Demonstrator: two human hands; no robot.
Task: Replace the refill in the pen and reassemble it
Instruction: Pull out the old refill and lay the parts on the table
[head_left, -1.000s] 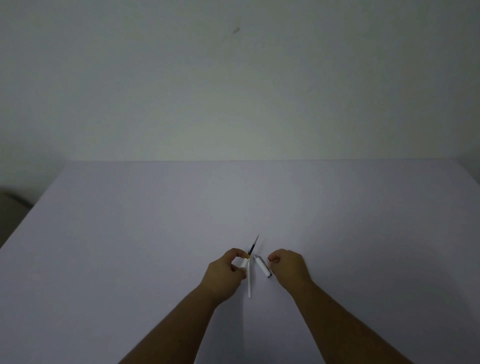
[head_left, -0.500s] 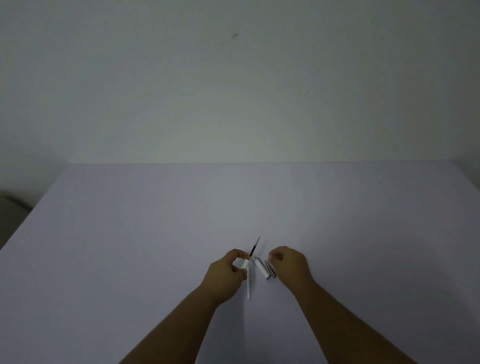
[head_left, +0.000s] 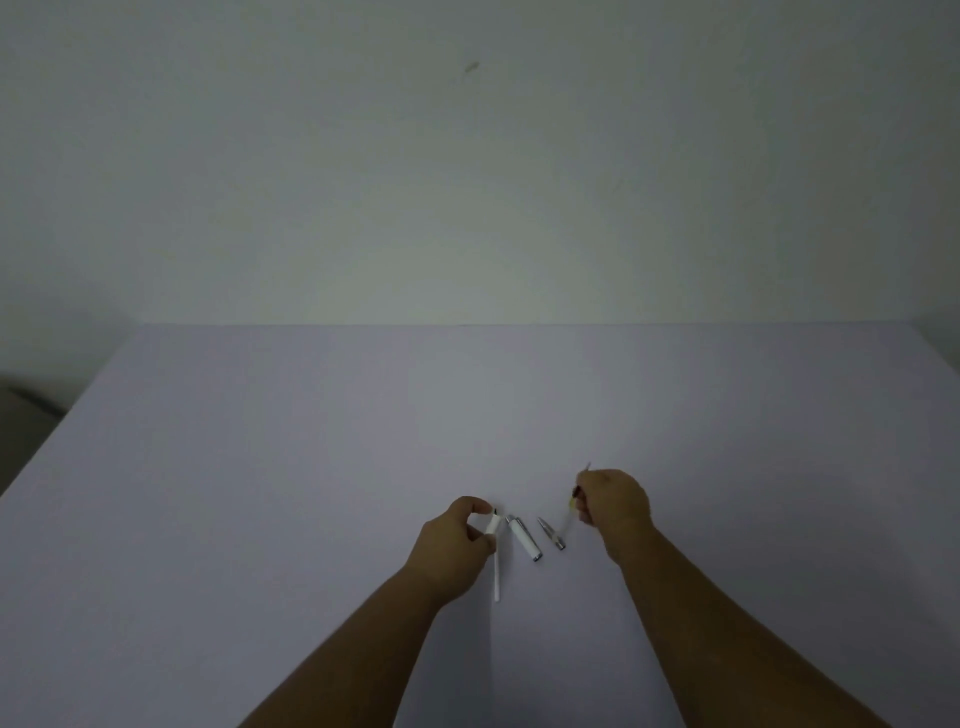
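My left hand (head_left: 457, 540) pinches the white pen barrel (head_left: 497, 564) near its open top end; the barrel points down toward me, just above the table. My right hand (head_left: 615, 501) is off to the right, shut on a thin refill (head_left: 570, 514) with a dark tip section and a clear lower part, held slanted. Between the hands, two loose parts lie on the table: a white pen cap (head_left: 523, 538) with silver ends and a small silver tip piece (head_left: 550, 532).
The work surface is a pale lilac table (head_left: 311, 467) against a plain wall. Its left edge drops off to a dark area at the far left. Both forearms reach in from the bottom of the view.
My right hand has pulled the refill out of the barrel and carried it to the right. The left hand has kept hold of the barrel. The silver tip piece now lies uncovered on the table.
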